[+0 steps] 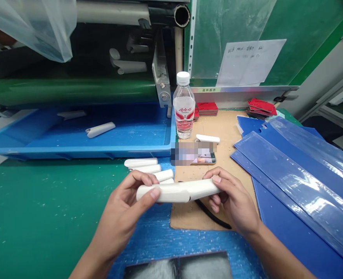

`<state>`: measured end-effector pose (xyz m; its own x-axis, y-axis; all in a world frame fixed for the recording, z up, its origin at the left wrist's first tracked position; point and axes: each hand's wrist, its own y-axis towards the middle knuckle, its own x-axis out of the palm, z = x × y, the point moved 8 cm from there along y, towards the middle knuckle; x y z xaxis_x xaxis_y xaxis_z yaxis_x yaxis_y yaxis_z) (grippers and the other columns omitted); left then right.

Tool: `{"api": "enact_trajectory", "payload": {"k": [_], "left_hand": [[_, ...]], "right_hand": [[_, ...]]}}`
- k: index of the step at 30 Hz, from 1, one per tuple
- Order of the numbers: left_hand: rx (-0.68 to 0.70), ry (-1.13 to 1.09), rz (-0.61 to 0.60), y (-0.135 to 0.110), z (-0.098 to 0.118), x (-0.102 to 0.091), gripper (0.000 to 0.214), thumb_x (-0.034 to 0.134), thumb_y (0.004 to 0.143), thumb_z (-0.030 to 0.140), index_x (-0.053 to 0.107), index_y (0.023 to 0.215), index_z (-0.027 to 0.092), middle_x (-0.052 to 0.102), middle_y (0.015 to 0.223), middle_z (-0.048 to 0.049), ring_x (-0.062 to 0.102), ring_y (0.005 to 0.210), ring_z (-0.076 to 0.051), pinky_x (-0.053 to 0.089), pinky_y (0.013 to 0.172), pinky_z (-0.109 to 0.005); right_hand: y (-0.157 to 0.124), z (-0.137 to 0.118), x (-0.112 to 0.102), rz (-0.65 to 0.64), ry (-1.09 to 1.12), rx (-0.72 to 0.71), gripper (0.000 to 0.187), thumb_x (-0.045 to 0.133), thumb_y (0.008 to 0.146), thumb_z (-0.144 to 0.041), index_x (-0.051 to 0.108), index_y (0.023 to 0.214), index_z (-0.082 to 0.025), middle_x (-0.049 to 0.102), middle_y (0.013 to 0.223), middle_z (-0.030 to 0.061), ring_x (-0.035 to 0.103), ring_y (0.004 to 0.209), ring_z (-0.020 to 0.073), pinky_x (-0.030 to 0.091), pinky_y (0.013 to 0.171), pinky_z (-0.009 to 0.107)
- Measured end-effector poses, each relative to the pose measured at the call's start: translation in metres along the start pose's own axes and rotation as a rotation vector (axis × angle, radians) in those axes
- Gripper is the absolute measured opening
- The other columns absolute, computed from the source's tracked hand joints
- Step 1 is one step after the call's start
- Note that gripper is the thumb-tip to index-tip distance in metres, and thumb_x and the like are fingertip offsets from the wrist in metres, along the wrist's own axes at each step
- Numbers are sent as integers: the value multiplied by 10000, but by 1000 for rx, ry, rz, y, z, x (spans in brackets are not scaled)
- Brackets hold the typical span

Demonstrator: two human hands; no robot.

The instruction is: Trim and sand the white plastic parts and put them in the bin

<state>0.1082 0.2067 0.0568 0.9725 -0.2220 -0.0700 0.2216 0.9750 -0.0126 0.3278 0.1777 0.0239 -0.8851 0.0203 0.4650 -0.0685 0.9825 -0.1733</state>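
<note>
Left hand (119, 213): thumb pressed on the front face near the left end of the white piece (168, 193), fingers curled behind; a pinch grip, centre of frame.
Right hand (241, 203): thumb and forefinger pinching the right end of the same piece; other fingers bent below and behind it.
White piece: held lengthwise between both hands, slightly bent, with a notched joint right of its middle; cannot tell if one part or two.
White row (164, 175): several similar pieces lying side by side, just beyond the left fingertips, partly hidden.
Black strip (213, 215): curved, under the held piece, lying on the cardboard (185, 219).
Phone (206, 159): flat, beyond the hands, partly blurred out; one loose white piece (209, 138) just above it in frame.
Bottle (184, 112): upright, upper centre, white cap, red label.
Red stacks (261, 107): right of the bottle, one near it, one farther right.
Blue sheets (299, 186): right side, clear plastic on top.
Dark panel (180, 267): bottom edge, cut by the frame.
Blue tray (72, 151): left, two white pieces inside.
Green roller (72, 93): upper left, above the tray.
Paper (251, 62): upper right, handwritten, on the green board (307, 50).
</note>
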Motion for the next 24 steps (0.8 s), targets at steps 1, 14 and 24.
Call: {"api": "enact_trajectory", "payload": {"k": [1,14,24], "left_hand": [[3,95,-38,-1,1,2,157,691,915,372,573,914,267,590,956,32,539,886,-127,447,742,-178],[72,630,-373,-13,3,40,342,630,921,440,622,1259,387,703,1247,24,660,1107,-248,500,965,-345],[95,720,-446,-19,-10,49,465,546,977,437,464,1434,431,607,1422,25,571,1283,-249,443,1086,-397]], "right_hand": [[0,0,-1,3,-6,5,205,589,972,-361,633,949,-162,460,509,-63,428,425,94,367,423,180],[0,6,3,-31,-111,56,252,603,954,-401,646,912,-156,482,486,-63,403,410,92,352,409,174],[-6,11,11,-214,-231,117,215,576,986,-384,604,1008,-172,557,576,-49,457,479,94,368,489,192]]}}
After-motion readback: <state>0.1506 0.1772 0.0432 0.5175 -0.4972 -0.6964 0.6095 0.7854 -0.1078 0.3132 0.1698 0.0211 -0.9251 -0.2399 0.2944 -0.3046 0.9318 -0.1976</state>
